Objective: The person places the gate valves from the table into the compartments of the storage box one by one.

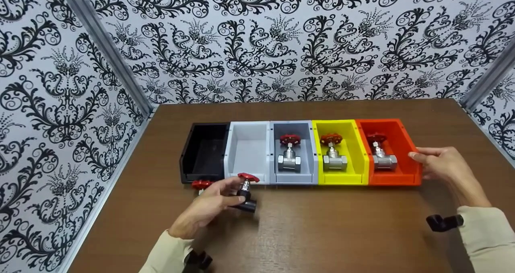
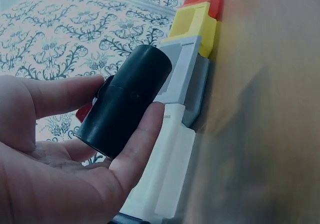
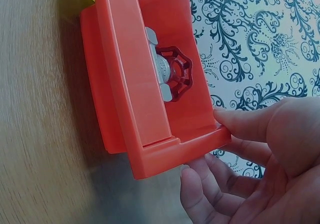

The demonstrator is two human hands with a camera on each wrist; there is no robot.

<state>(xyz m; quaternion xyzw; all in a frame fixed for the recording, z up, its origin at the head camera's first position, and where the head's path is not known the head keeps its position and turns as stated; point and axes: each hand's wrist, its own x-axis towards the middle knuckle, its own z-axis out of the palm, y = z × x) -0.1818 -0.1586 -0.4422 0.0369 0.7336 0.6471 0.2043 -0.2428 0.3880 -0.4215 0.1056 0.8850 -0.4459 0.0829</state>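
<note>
Left hand (image 1: 208,204) grips a black-bodied valve (image 1: 248,206) below its red handwheel (image 1: 248,177), leaving that free, before the white bin (image 1: 249,148). Right hand (image 1: 447,165) pinches the red bin (image 1: 396,179), perhaps steadying it; steel valves (image 1: 289,163) lie there and in two neighbouring bins (image 1: 342,179).

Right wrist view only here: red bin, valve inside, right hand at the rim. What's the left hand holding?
Observer: The left hand holds a black-bodied valve.

Operator: Anything else near that hand?

Observer: A second red handwheel, just beyond it by the black bin; the hand hides what's below.

Operator: Valves in other bins?

Observer: Yes: the gray bin holds a silver valve; so does the yellow bin.
</note>
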